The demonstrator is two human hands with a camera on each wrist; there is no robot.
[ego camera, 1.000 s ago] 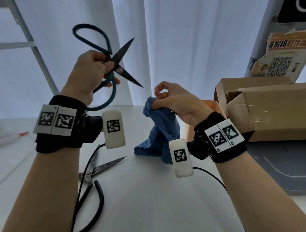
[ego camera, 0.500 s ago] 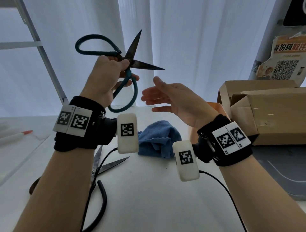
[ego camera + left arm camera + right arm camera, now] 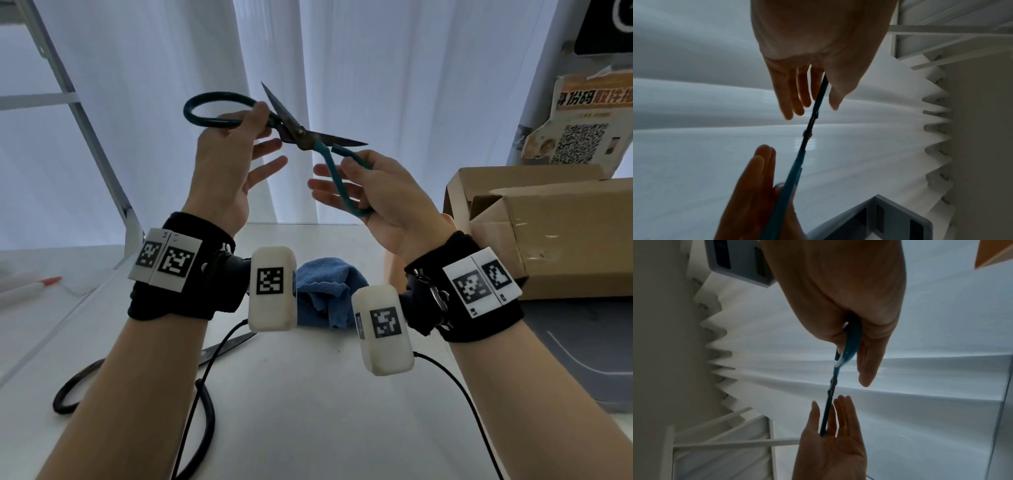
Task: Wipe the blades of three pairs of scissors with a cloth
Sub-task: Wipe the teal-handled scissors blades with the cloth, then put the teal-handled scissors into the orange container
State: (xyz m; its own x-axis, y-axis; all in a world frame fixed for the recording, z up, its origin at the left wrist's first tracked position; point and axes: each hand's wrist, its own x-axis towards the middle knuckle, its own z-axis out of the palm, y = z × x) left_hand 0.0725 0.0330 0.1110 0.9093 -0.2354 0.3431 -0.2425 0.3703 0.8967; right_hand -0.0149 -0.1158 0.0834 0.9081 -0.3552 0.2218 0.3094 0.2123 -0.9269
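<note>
Both hands hold the teal-handled scissors (image 3: 301, 132) up in the air in front of the curtain, blades spread wide. My left hand (image 3: 255, 125) pinches the left handle loop near the pivot, its other fingers straight. My right hand (image 3: 354, 171) grips the lower right handle loop. The left wrist view shows the scissors (image 3: 813, 113) edge-on between the two hands, as does the right wrist view (image 3: 851, 340). A crumpled blue cloth (image 3: 325, 291) lies on the white table (image 3: 308, 411), below the hands. Black-handled scissors (image 3: 222, 346) lie open at front left, partly behind my left forearm.
Open cardboard boxes (image 3: 548, 222) stand at the right on a grey mat (image 3: 582, 342). A red-tipped pen (image 3: 34, 287) lies at the far left. A white frame (image 3: 85, 120) leans at the back left. Wrist-camera cables (image 3: 462, 394) trail over the table.
My right hand let the cloth fall onto the table, rose and took hold of one handle loop. The teal scissors turned and moved right, and my left hand now pinches only the other loop.
</note>
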